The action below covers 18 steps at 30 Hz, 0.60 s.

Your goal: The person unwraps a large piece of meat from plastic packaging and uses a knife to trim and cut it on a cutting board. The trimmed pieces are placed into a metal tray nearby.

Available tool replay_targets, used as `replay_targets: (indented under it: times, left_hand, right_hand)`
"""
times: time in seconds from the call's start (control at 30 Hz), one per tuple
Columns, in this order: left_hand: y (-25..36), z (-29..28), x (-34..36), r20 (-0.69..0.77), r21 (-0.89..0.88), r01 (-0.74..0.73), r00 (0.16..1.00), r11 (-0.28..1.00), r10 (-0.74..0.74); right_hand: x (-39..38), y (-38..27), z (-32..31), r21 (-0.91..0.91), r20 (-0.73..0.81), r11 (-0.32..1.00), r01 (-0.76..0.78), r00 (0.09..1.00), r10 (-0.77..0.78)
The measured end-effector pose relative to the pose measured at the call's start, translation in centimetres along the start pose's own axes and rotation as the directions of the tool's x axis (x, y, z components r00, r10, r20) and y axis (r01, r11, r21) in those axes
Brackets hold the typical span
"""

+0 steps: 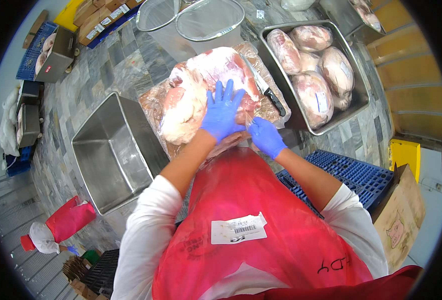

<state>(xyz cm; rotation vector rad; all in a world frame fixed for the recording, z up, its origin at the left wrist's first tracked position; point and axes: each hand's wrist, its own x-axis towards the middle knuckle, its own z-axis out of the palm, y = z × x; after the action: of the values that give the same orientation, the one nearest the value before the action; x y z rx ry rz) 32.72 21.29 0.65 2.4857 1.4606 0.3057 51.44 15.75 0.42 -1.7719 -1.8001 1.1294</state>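
Observation:
A large cut of raw pale pink meat (183, 95) with thick white fat lies in front of me on a plastic-covered board (153, 100). My left hand (222, 114), in a blue glove, rests flat on the meat with its fingers spread. At the meat's near right edge, my right hand (267, 137), gloved in blue too, is closed on a piece of clear plastic film (249, 119). Beyond it, a knife (275, 102) with a black handle lies along the meat's right side, its blade pointing away from me. Neither hand touches the knife.
A steel tub (365, 90) of several plastic-wrapped meat pieces stands right. To the left is a bare-bottomed steel tub (113, 165). Two clear-lined bins (208, 42) stand beyond the board. A blue pallet (348, 172) lies low right; another person (71, 220) is at far left.

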Motion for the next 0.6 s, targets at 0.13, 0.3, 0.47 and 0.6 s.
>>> replay_targets:
  times: [0.13,0.3,0.47,0.6]
  left_hand:
    - [-5.4,-4.0,-4.9,0.095,0.052,-0.082,0.993,0.995,0.077]
    - [-7.7,-6.0,-8.5,0.052,0.124,-0.088,0.995,0.988,0.082]
    - [-10.6,-5.9,-7.7,-0.072,-0.022,-0.074,0.995,0.997,0.072]
    - [-12.1,-4.6,-5.6,-0.274,-0.323,0.232,0.905,0.918,-0.325]
  right_hand:
    - [0.4,5.2,0.0,0.068,0.085,0.993,0.095,0.991,-0.1]
    - [1.2,3.9,0.7,0.281,0.161,0.943,-0.18,0.977,0.139]
    - [2.3,0.0,2.0,0.576,0.133,0.701,-0.421,0.894,0.428]
    - [4.5,4.8,4.8,0.247,0.184,0.942,-0.225,0.966,0.182]
